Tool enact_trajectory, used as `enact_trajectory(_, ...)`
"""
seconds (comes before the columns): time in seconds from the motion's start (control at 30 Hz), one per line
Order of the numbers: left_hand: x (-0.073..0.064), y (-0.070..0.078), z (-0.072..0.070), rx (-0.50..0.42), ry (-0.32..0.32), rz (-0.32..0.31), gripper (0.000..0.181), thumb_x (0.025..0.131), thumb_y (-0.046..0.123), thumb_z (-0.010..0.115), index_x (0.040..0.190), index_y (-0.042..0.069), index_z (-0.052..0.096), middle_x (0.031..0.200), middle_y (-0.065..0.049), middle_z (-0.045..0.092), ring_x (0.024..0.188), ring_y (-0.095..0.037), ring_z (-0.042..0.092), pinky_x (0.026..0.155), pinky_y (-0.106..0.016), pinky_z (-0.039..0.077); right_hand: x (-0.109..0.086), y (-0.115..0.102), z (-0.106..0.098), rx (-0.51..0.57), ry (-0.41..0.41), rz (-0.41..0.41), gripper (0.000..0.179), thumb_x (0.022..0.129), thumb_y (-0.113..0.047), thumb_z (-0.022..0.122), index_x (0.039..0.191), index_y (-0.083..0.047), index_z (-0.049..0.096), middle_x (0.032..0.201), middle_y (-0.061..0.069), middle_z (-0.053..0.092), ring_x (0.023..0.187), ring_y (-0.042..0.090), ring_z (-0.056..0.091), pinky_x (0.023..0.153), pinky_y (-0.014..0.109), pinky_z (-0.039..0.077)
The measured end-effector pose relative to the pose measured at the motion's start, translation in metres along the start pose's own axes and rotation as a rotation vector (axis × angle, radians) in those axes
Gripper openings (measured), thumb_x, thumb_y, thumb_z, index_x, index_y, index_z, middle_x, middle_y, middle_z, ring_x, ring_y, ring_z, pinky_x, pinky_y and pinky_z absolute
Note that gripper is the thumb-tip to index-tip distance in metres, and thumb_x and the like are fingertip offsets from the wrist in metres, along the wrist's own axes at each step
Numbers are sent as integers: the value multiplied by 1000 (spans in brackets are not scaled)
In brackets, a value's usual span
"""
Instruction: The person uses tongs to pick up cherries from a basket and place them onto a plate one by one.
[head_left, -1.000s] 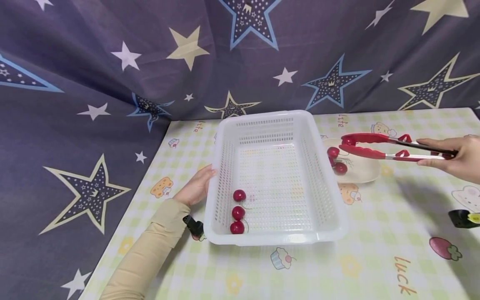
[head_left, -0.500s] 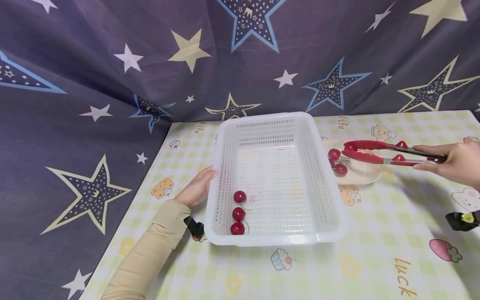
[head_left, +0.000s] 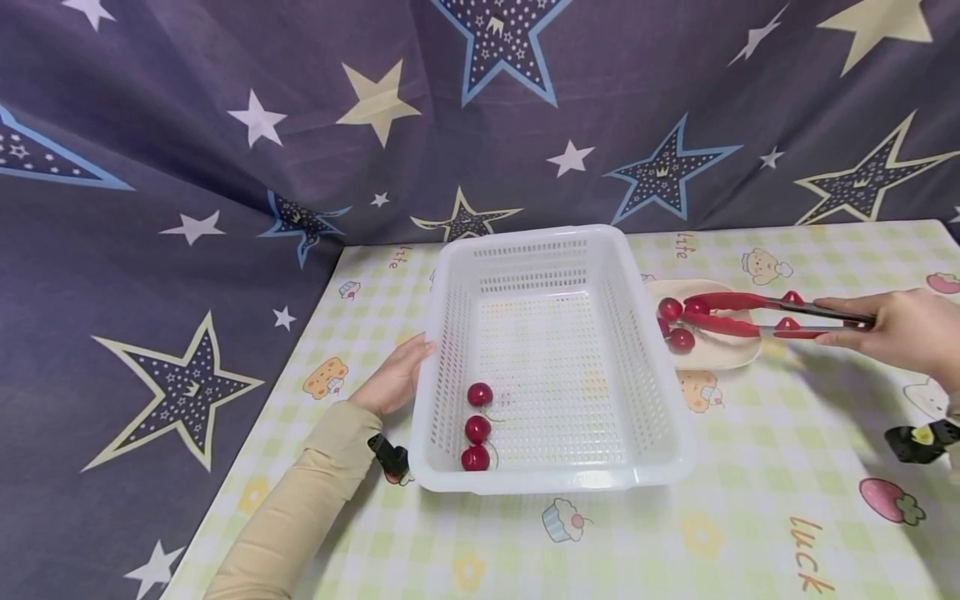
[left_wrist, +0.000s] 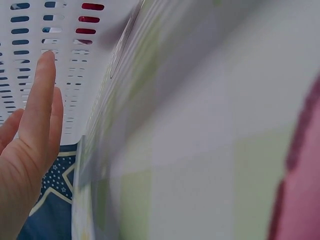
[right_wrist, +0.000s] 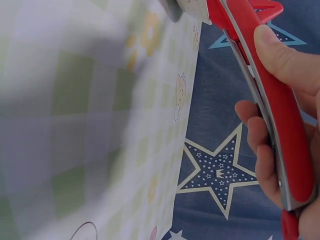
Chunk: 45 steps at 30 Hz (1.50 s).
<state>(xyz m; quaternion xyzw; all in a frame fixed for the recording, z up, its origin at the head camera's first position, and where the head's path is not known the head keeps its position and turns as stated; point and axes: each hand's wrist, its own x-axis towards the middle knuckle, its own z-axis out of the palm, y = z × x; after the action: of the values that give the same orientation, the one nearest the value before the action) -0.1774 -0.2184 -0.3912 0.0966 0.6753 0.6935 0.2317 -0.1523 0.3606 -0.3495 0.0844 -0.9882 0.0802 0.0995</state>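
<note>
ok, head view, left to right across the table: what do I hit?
Tan sleeve → left grip → white basket → cream plate → red tongs, tips over the plate → right grip.

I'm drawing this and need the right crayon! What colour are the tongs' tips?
The tongs' tips are red. The head view shows them best.

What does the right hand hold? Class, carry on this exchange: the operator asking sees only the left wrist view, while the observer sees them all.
Observer: The right hand holds red tongs.
Operator: What lies inside the basket?
Observer: Three cherries, near its left side in the head view.
Operator: Where are the tongs' tips?
Observer: At the cream plate right of the basket, on either side of one cherry.
</note>
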Motion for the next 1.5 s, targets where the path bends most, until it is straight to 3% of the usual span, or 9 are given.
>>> enact_trajectory(0.2,-1,0,0,3,-5,7,61,101,29,36,150,1,13,148,-30,26,127,-21,47,100,-27,47,2,2,3,-13,9,-16,54,69,-28,81,116,-5,67,45,-5,32,40,12,25,38,25,22)
enact_trajectory(0.5,1,-3,0,11,-9,0,58,102,27,34,151,3,14,149,-28,26,136,-36,33,104,-30,43,-1,3,4,-18,15,-35,54,70,-30,81,115,-3,67,47,-5,35,41,11,25,39,24,22)
enact_trajectory(0.77,0,-1,1,9,3,0,58,101,26,34,150,2,14,149,-28,27,135,-33,36,103,-29,44,-1,3,5,30,50,-28,51,71,-26,81,113,1,67,60,-5,50,43,8,27,39,24,22)
enact_trajectory(1.07,0,-3,0,15,7,6,60,102,29,35,150,0,13,148,-30,26,129,-23,45,103,-27,44,-3,2,7,32,61,-20,51,71,-25,81,113,0,67,67,-3,52,43,6,27,39,23,23)
enact_trajectory(1.37,1,-7,-7,6,-65,82,74,96,44,48,149,2,18,143,-24,38,125,-19,49,102,-29,46,-4,2,7,56,108,-9,57,64,-22,85,114,-1,67,68,0,54,44,6,27,38,26,23)
enact_trajectory(1.5,1,-6,-5,13,-38,49,73,97,41,46,150,1,15,146,-29,31,127,-22,47,102,-29,45,-4,4,6,56,104,-6,61,65,-25,85,117,-1,65,71,4,57,45,6,27,39,26,22)
